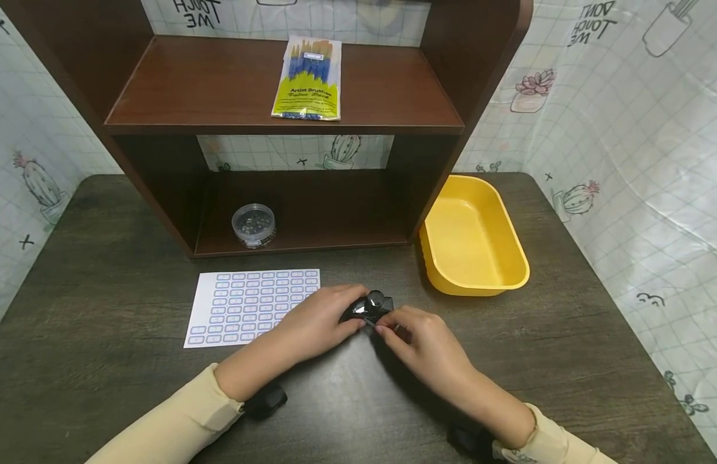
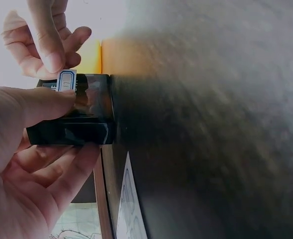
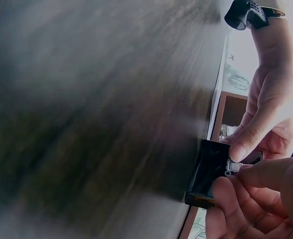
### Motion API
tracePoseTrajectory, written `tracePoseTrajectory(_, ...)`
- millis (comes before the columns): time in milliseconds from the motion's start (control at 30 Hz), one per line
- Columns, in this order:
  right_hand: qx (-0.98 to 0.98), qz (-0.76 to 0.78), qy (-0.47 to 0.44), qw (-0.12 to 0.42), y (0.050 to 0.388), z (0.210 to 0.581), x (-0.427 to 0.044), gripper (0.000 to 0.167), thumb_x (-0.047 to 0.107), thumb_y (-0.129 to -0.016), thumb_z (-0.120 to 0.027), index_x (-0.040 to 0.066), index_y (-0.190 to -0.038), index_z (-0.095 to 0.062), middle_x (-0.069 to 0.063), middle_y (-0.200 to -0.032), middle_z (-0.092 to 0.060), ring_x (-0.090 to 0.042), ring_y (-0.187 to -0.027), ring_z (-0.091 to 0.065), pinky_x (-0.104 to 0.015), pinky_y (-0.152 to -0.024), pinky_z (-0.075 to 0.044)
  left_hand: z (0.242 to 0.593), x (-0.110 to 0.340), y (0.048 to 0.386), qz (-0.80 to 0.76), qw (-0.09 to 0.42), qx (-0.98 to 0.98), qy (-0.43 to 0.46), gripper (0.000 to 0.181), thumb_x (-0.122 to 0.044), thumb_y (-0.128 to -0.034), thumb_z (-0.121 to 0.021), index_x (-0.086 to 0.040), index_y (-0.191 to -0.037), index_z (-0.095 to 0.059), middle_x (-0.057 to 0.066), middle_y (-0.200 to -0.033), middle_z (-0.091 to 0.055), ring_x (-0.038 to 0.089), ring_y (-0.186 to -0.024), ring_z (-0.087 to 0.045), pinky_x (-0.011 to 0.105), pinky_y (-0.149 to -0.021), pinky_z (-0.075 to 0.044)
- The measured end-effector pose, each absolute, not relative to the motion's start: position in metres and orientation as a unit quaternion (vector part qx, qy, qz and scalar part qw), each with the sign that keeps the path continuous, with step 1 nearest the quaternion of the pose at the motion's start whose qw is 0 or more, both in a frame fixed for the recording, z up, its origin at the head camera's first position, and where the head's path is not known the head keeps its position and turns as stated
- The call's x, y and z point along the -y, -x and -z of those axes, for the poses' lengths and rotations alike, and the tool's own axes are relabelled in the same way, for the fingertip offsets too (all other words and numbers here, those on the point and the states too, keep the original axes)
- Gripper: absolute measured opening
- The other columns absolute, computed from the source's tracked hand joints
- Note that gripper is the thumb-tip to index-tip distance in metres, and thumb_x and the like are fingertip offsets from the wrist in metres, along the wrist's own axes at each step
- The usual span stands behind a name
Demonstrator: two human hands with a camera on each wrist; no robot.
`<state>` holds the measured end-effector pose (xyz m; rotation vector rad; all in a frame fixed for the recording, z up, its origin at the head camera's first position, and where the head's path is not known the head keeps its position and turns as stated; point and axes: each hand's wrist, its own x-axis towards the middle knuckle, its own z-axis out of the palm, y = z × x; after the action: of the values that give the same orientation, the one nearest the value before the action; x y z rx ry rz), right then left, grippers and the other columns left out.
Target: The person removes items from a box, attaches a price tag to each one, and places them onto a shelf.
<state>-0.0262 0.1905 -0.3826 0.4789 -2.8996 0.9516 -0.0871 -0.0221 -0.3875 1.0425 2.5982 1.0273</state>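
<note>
A small glossy black object (image 1: 361, 309), boxy with rounded knobs on top, stands on the table near the middle; its exact kind is unclear. My left hand (image 1: 317, 322) grips it, thumb on the near side and fingers behind. A small blue-bordered label (image 2: 66, 82) lies against its near face, with the left thumb over the label's lower end. My right hand (image 1: 424, 341) pinches the label's other end between thumb and fingertips, as the right wrist view also shows. Left of the object lies a white sheet of blue-bordered labels (image 1: 250, 306), partly beneath the left hand.
Behind the hands stands a dark brown shelf unit (image 1: 300, 251). A round clear container (image 1: 254, 225) sits on its lower shelf, a pack of artist brushes (image 1: 307, 77) on the upper one. To the right is a yellow plastic tub (image 1: 471, 238). Patterned sheeting surrounds the table.
</note>
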Motion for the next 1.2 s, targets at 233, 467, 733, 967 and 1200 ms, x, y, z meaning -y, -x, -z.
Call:
tracePoseTrajectory(233,0.942,-0.300,-0.149,0.030,0.025,0.382,-0.188,0.004,0.015,-0.095,-0.077,0.018,-0.091,-0.078,0.010,-0.080,-0.065,0.002,-0.066,-0.048,-0.018,-0.059,-0.044,0.387,0.021,0.086,-0.333,0.065,-0.872,-0.353,0.032,-0.015,-0.0952,-0.075,-0.011,-0.125,-0.064,0.005,-0.121,-0.076,0.021,-0.110,-0.072,0.042,-0.095,-0.059)
tracePoseTrajectory(467,0.940,-0.303,-0.152,0.033,0.024,0.382,-0.189,0.004,0.014,-0.094,-0.077,0.017,-0.093,-0.079,0.010,-0.079,-0.064,0.003,-0.066,-0.047,-0.018,-0.058,-0.043,0.387,0.021,0.087,-0.329,0.053,-0.870,-0.363,0.023,-0.014,-0.0925,-0.076,-0.013,-0.112,-0.065,0.001,-0.106,-0.077,0.016,-0.095,-0.071,0.039,-0.085,-0.060)
tracePoseTrajectory(733,0.931,-0.330,-0.157,0.028,0.024,0.383,-0.191,0.007,0.010,-0.095,-0.076,0.013,-0.099,-0.081,0.008,-0.085,-0.070,0.003,-0.068,-0.050,-0.018,-0.060,-0.047,0.388,0.026,0.087,-0.324,0.061,-0.872,-0.363,0.018,-0.015,-0.0935,-0.076,-0.016,-0.107,-0.065,-0.004,-0.102,-0.076,0.011,-0.087,-0.066,0.034,-0.078,-0.057)
tracePoseTrajectory(967,0.925,-0.342,-0.164,0.033,0.025,0.380,-0.195,0.006,0.011,-0.096,-0.075,0.012,-0.094,-0.080,0.010,-0.083,-0.070,0.002,-0.069,-0.053,-0.020,-0.061,-0.050,0.390,0.027,0.088,-0.324,0.054,-0.870,-0.367,0.019,-0.015,-0.0937,-0.075,-0.015,-0.110,-0.065,-0.003,-0.103,-0.076,0.012,-0.088,-0.067,0.036,-0.079,-0.058)
tracePoseTrajectory(1200,0.936,-0.315,-0.153,0.030,0.032,0.375,-0.201,0.012,0.011,-0.101,-0.067,0.014,-0.091,-0.074,0.008,-0.080,-0.064,0.000,-0.069,-0.052,-0.020,-0.062,-0.048,0.391,0.027,0.089,-0.322,0.047,-0.870,-0.371,0.020,-0.015,-0.0932,-0.076,-0.013,-0.110,-0.065,-0.003,-0.101,-0.076,0.012,-0.085,-0.067,0.035,-0.076,-0.057)
